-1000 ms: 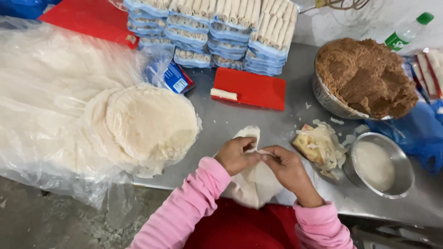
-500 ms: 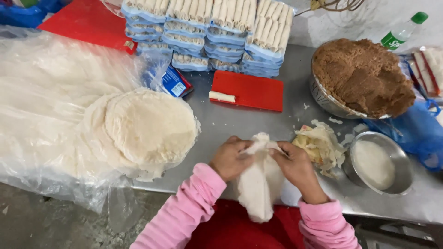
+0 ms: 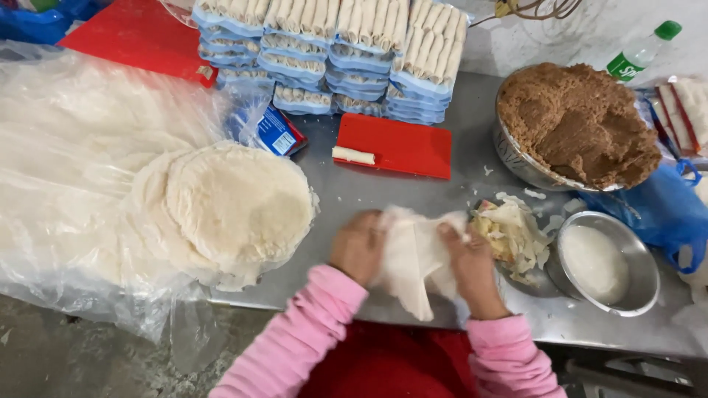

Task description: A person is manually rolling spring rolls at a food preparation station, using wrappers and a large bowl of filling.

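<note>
Both hands hold a thin white wrapper sheet (image 3: 413, 258) over the near edge of the steel table (image 3: 413, 191). My left hand (image 3: 359, 247) grips the sheet's left side, and my right hand (image 3: 464, 265) pinches its right side. The sheet hangs folded and crumpled between them, with a point drooping toward me. A stack of round white wrappers (image 3: 236, 206) lies on clear plastic to the left of my left hand.
A big metal bowl of brown filling (image 3: 579, 125) stands at the back right. Close by are a small steel bowl of white paste (image 3: 601, 262), a pile of wrapper scraps (image 3: 509, 232), a red tray with one roll (image 3: 398, 144), and stacked trays of rolls (image 3: 332, 51).
The sheet, pressed down by both hands at first, has been lifted and pulled apart between them. Both hands have moved slightly away from me, onto the table.
</note>
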